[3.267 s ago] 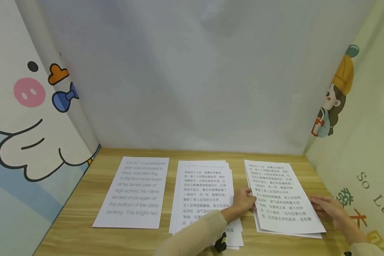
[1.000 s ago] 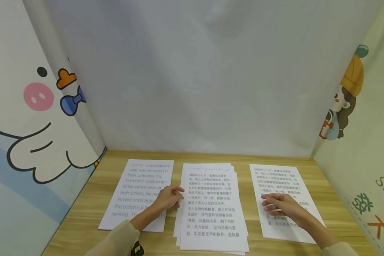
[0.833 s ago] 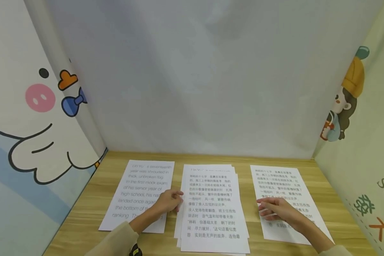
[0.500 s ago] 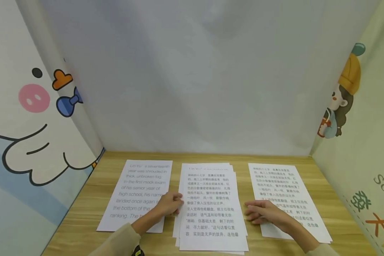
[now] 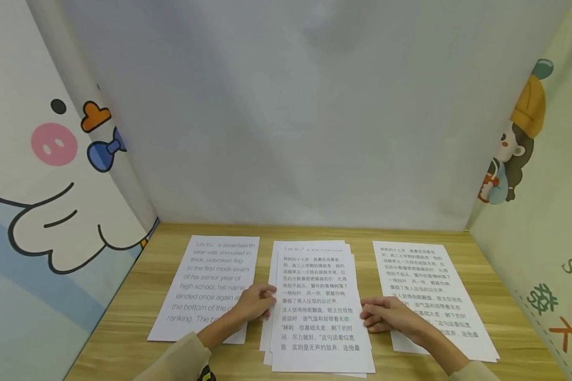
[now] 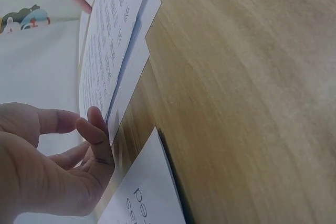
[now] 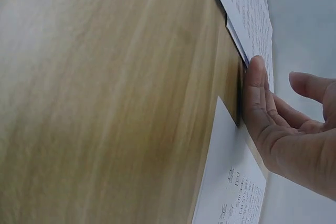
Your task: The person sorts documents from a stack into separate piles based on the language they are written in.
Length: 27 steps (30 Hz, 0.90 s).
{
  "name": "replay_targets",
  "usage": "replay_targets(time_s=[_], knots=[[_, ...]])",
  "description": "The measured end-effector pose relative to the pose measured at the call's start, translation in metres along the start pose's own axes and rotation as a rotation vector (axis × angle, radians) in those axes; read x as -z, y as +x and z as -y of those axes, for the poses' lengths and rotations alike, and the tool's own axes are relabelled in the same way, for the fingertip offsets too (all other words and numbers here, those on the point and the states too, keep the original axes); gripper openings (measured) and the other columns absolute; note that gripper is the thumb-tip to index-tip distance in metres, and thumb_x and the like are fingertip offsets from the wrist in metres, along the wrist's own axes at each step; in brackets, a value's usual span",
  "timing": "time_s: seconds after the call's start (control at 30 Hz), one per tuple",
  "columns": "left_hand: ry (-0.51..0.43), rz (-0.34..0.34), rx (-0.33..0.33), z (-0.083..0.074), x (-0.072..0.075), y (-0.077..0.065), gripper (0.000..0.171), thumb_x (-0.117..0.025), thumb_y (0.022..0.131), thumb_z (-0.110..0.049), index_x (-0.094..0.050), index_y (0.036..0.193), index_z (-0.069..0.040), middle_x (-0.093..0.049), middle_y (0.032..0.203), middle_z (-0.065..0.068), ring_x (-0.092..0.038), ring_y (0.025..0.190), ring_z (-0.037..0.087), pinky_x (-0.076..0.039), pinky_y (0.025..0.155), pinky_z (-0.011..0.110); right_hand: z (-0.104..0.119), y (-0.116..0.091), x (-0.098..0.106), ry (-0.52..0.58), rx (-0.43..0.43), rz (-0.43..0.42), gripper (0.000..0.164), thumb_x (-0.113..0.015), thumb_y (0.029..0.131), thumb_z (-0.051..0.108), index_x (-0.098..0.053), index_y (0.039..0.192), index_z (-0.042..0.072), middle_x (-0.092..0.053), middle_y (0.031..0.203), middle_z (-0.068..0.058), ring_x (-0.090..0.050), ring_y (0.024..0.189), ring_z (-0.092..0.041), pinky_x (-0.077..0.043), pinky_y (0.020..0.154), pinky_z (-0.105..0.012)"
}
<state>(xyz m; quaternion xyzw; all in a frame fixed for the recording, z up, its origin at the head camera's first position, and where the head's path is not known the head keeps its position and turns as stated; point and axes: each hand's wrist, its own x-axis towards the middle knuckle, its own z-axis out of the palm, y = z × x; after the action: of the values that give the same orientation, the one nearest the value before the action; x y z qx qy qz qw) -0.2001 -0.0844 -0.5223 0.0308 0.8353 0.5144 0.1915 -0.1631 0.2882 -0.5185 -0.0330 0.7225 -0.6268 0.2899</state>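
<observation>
Panel [image 5: 128, 227] at far left: bears a white cartoon figure [image 5: 43, 227] with an orange bill and blue bow tie, rising beside a wooden table [image 5: 114, 317].
English page [image 5: 205, 280]: lies flat on the table's left side, its large type beginning "Lin Yu's seventeenth"; a forearm crosses above its lower right portion.
Left hand [image 5: 253, 305]: fingers loosely bent and clasping nothing that shows, tips at the left edge of the centre pile; a pale sleeve [image 5: 178, 362] covers the arm.
Paper stack [image 5: 314, 304]: lies mid-table between the two hands, Chinese text uppermost, a strip of English type peeking out along the top, the sheets unevenly aligned.
Right hand [image 5: 391, 315]: fingers relaxed and nearly straight, tips against the stack's right edge, thumb held apart in the right wrist view.
Chinese page [image 5: 414, 270]: lies flat at table right, slightly slanted, partly hidden by the right hand and forearm.
Wall at far right: shows a cartoon girl [image 5: 515, 151] in a yellow hat above coloured lettering [image 5: 543, 299].
</observation>
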Motion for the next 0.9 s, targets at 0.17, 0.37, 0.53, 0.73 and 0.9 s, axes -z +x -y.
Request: replay_targets(time_s=[0.17, 0.37, 0.53, 0.73, 0.9], knots=[[-0.002, -0.048, -0.007, -0.002, 0.001, -0.001, 0.04, -0.058, 0.094, -0.009, -0.063, 0.132, 0.0, -0.067, 0.085, 0.007, -0.058, 0.065, 0.013, -0.048, 0.057, 0.023, 0.002, -0.001, -0.001, -0.01, 0.015, -0.022, 0.06, -0.054, 0.106, 0.024, -0.037, 0.146, -0.019, -0.07, 0.11, -0.007, -0.07, 0.094, -0.011, -0.062, 0.085, -0.027], [-0.075, -0.075, -0.006, 0.0, 0.0, 0.002, 0.034, -0.06, 0.095, -0.01, -0.064, 0.128, -0.003, -0.071, 0.099, 0.01, -0.065, 0.073, 0.015, -0.057, 0.064, 0.027, 0.003, -0.001, -0.002, -0.006, 0.04, -0.039, 0.058, -0.054, 0.106, 0.025, -0.042, 0.144, -0.016, -0.069, 0.109, -0.007, -0.069, 0.093, -0.012, -0.062, 0.084, -0.026], [-0.15, -0.047, 0.002, 0.003, -0.003, -0.002, 0.047, -0.067, 0.091, -0.006, -0.056, 0.136, -0.001, -0.072, 0.109, 0.015, -0.07, 0.073, 0.015, -0.063, 0.07, 0.032, 0.001, 0.0, -0.006, 0.014, 0.031, -0.086, 0.058, -0.057, 0.105, 0.026, -0.043, 0.143, -0.016, -0.07, 0.11, -0.005, -0.069, 0.094, -0.012, -0.062, 0.083, -0.026], [-0.19, -0.033, 0.004, 0.005, -0.006, -0.005, 0.06, -0.07, 0.087, -0.001, -0.049, 0.143, 0.003, -0.071, 0.112, 0.018, -0.071, 0.073, 0.015, -0.064, 0.07, 0.033, -0.002, 0.003, -0.012, 0.068, 0.013, -0.096, 0.06, -0.059, 0.104, 0.026, -0.041, 0.143, -0.016, -0.069, 0.117, -0.011, -0.072, 0.099, -0.017, -0.062, 0.087, -0.031], [-0.196, -0.034, 0.005, 0.006, -0.005, -0.004, 0.06, -0.069, 0.087, 0.0, -0.049, 0.143, 0.004, -0.071, 0.111, 0.017, -0.071, 0.073, 0.014, -0.064, 0.069, 0.032, -0.003, 0.007, -0.014, 0.063, 0.009, -0.08, 0.062, -0.06, 0.103, 0.026, -0.037, 0.143, -0.015, -0.072, 0.114, -0.01, -0.074, 0.099, -0.02, -0.063, 0.082, -0.03]])
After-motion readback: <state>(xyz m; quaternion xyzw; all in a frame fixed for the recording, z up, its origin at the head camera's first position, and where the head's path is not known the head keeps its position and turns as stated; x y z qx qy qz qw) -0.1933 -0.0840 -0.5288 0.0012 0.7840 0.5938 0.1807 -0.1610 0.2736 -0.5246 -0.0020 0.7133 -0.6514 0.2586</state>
